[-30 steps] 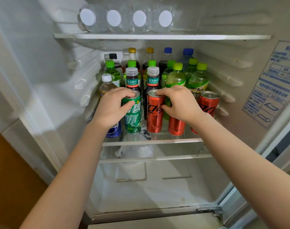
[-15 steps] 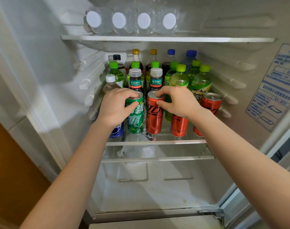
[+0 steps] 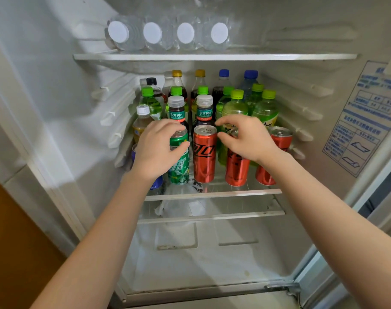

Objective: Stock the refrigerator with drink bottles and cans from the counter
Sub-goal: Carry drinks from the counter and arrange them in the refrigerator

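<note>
Both hands reach into the open refrigerator at the middle glass shelf (image 3: 213, 194). My left hand (image 3: 159, 148) is wrapped around a green can (image 3: 180, 162) standing at the shelf's front. My right hand (image 3: 243, 137) hovers with fingers apart, just right of a red can (image 3: 204, 152) that stands free on the shelf. Under that hand stands a second red can (image 3: 237, 168), and a third red can (image 3: 277, 141) stands further right. A blue can (image 3: 155, 184) is mostly hidden behind my left wrist. Rows of green, dark and amber drink bottles (image 3: 234, 105) fill the shelf behind the cans.
On the top shelf (image 3: 212, 56) several water bottles (image 3: 167, 33) lie with white caps facing out. The bottom compartment (image 3: 208, 264) below a second glass shelf holds crumpled clear plastic (image 3: 179, 208). A label sheet (image 3: 366, 117) is on the right wall.
My right hand has let go of the middle red can and drawn back to the right with its fingers spread. The left hand still grips the green can.
</note>
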{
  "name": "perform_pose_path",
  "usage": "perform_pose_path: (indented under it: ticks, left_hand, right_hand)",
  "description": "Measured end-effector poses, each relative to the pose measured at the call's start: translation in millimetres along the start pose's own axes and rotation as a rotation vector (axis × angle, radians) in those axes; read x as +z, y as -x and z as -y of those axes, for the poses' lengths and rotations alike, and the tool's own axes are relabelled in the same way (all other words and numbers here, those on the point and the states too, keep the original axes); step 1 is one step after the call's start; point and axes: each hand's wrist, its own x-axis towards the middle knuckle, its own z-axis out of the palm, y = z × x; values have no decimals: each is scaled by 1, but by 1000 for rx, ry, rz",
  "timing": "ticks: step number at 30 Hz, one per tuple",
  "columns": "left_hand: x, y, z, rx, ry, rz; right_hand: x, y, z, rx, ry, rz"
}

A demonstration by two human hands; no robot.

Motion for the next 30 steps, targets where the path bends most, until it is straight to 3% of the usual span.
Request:
perform_pose_path:
  ticks: [4, 10, 30]
  left_hand:
    - [5, -7, -10, 73, -62, 14]
    - [20, -24, -29, 178, -115, 148]
    - [23, -31, -30, 176, -65, 91]
  right_hand:
    - [-17, 19, -16, 128, 50, -160]
    - [-24, 30, -27, 55, 275, 31]
    - [-20, 28, -42, 34, 198, 6]
